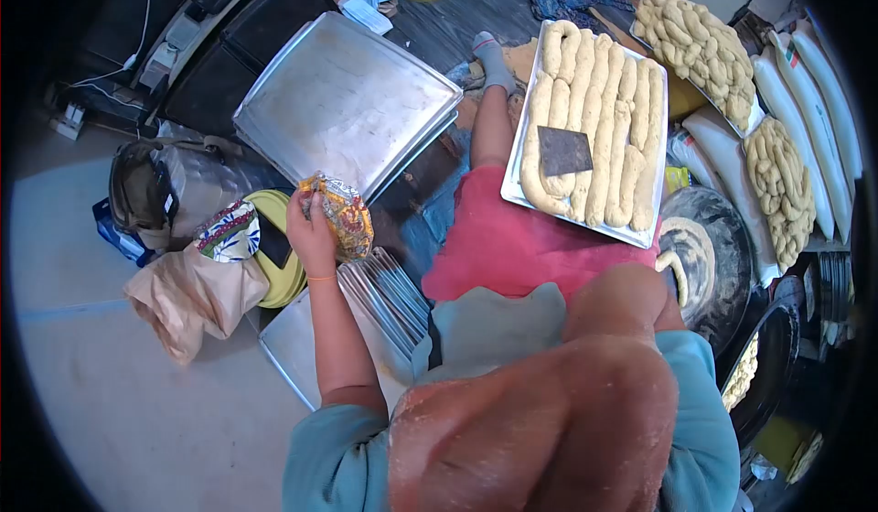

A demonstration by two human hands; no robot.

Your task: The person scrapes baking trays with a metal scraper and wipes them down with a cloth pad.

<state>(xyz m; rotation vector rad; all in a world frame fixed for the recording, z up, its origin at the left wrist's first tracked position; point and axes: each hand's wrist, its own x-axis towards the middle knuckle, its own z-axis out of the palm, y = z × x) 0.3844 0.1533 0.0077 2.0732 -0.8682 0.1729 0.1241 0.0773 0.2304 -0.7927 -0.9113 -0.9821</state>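
Observation:
My left hand [314,230] grips the edge of a crinkled gold and orange patterned wrapper [343,217], near the front corner of a stack of empty metal trays [352,100]. On my legs rests a tray [508,183] of long dough ropes [599,118], with a dark square scraper [564,150] lying on them. My right forearm [672,311] shows beside my knee, but the hand itself is hidden. Close to that forearm is a round dark floured pan [718,265] with a coil of dough.
At left are a brown paper bag [201,297], a yellow-green lid [285,279] and a bag with plastic [197,178]. More trays [393,297] lie below my left arm. Piles of twisted dough [700,50] and white sacks [805,128] stand at right.

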